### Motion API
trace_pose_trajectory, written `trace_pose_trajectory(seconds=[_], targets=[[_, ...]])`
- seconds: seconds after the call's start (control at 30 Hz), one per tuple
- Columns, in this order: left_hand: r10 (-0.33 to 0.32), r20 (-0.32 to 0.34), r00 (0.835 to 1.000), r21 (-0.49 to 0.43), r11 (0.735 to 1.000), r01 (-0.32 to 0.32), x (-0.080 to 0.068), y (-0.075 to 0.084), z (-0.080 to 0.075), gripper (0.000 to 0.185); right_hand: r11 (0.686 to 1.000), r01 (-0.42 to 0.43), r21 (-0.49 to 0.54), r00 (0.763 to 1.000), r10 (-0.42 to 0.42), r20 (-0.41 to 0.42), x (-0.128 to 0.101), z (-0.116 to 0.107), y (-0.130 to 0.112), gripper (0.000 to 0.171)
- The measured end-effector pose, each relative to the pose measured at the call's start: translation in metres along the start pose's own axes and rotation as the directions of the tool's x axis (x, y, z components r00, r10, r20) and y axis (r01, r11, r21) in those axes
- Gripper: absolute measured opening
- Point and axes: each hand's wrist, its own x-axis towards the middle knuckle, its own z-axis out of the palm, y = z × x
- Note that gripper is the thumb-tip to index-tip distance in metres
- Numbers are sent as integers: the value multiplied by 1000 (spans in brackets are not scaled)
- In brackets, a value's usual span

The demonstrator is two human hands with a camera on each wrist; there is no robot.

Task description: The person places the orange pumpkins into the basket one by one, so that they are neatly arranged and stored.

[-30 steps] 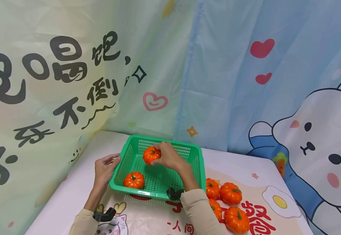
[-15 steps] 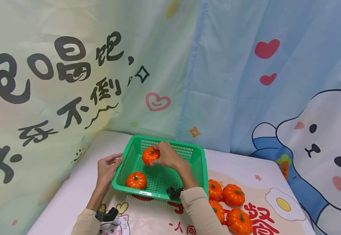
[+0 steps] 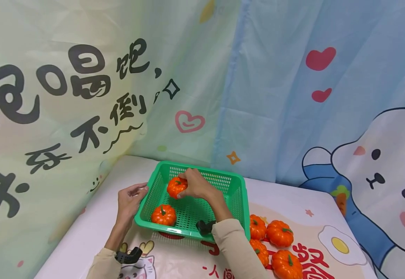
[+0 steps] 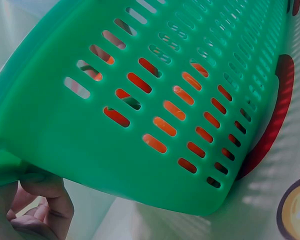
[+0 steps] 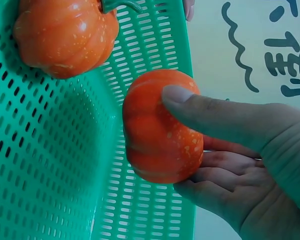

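Note:
A green perforated basket [image 3: 237, 195] sits on the table, tilted a little in the head view. My left hand [image 3: 129, 203] pinches its left rim; the left wrist view shows curled fingers [image 4: 52, 200] under the lip of the basket wall [image 4: 115, 165]. Inside the basket's back left part, my right hand [image 3: 199, 186] grips a small orange pumpkin [image 3: 175, 188], thumb on one side and fingers on the other. A second pumpkin [image 3: 163, 215] with a green stem lies in the front left corner. The right wrist view has the held pumpkin [image 5: 155, 130] close to the basket's side wall.
Several more orange pumpkins [image 3: 280, 233] lie on the printed tablecloth [image 3: 310, 212] right of the basket. Printed curtains [image 3: 258, 116] hang behind and to the left. Each wrist wears a black camera mount [image 3: 129, 255].
My right hand has carried its pumpkin slightly left and lower inside the basket. My left hand keeps its place at the rim. The head view has shifted a little.

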Motion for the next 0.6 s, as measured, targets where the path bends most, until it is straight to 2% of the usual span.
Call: trace_pose_trajectory(seconds=[0.3,0.5,0.6], targets=[[1,-2,1000,-34,999,-1,0,-1,1,28,1000,3,12,999,-4,38,9,6,5,50],[-1,1,1000,-40,999,1,0,-2,0,28,1000,2,-2,997,-2,80,15,11,13,61],[-1,1,1000,-43,999,1,1,-2,0,29,998,44,-41,996,-41,79,27,26,39,68]])
